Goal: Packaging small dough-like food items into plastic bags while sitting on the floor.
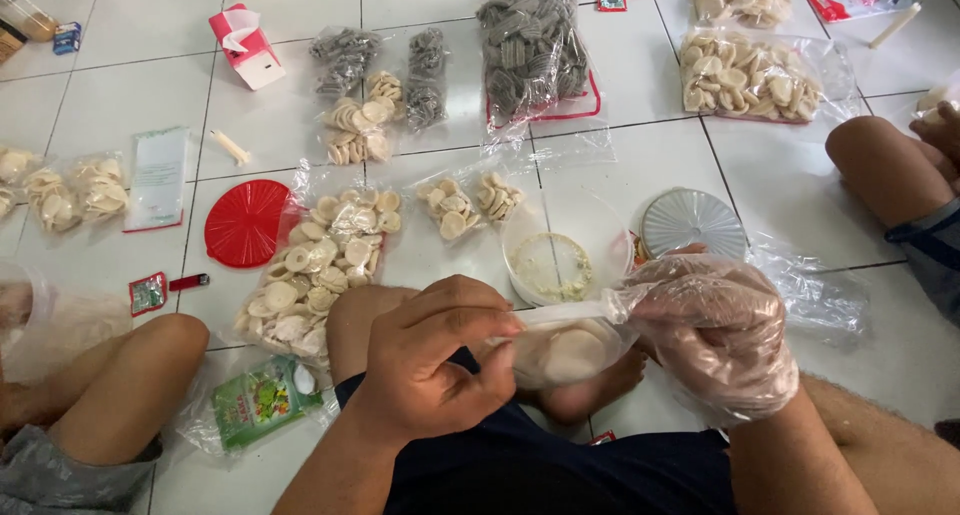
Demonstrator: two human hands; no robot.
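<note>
My left hand (435, 360), bare, is curled shut around the mouth of a small clear plastic bag of pale round crackers (560, 355), pinching the film at its left side. My right hand (715, 335), inside a loose transparent plastic glove, is closed on the bag's twisted neck (565, 313), a thin white strand running roughly left to right between the two hands. The bag body hangs just below that strand, over my lap, nearer my left hand, touching its fingertips. The strand's long axis is horizontal across the view, so my right hand sits at its far right end and my left at the near end.

Just past the hands, on the white tiled floor (130, 105), sits a round white plastic tub (560, 250) with crumbs in it, and beside it to the right a round clear ribbed lid (693, 222). Left of the tub is a large open clear bag of pale round crackers (315, 265) and a flat red round lid (245, 223). Farther off is a bag of grey ridged crackers (530, 55) and a bag of beige crackers (750, 75). A green printed packet (262, 403) lies by my left knee. Another person's bare knee (130, 375) is at lower left, another's at right (885, 165).
</note>
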